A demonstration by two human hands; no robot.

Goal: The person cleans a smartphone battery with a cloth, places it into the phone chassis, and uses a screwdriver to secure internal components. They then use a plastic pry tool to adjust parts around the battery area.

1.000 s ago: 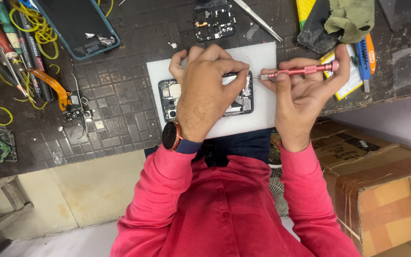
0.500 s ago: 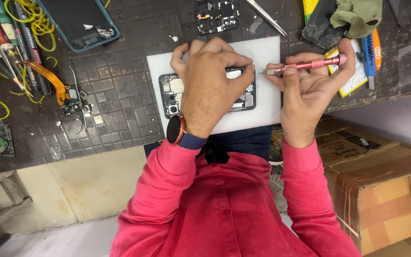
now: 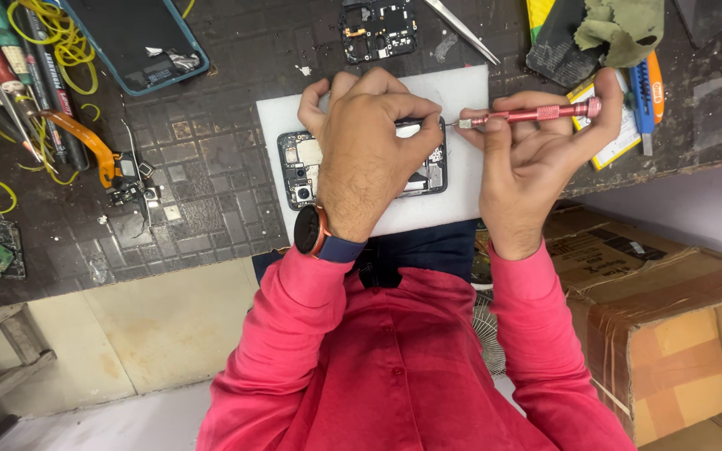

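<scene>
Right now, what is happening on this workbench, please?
A person in a red shirt works on an opened smartphone with its back cover off, lying on a white foam pad. The left hand presses down on the phone, covering its middle. The right hand holds a red precision screwdriver almost flat, tip at the phone's right end. Tweezers and another circuit board lie above the pad.

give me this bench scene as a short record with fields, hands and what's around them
left hand: left hand rests over the opened phone, covering its middle
right hand: right hand holds a pink screwdriver, tip pointing at the phone's edge
surface under phone: white pad
wrist: watch on the left arm
bench left: teal phone back, yellow rubber bands, orange flex cable
bench top: tweezers, green cloth
lower right: cardboard box
</scene>
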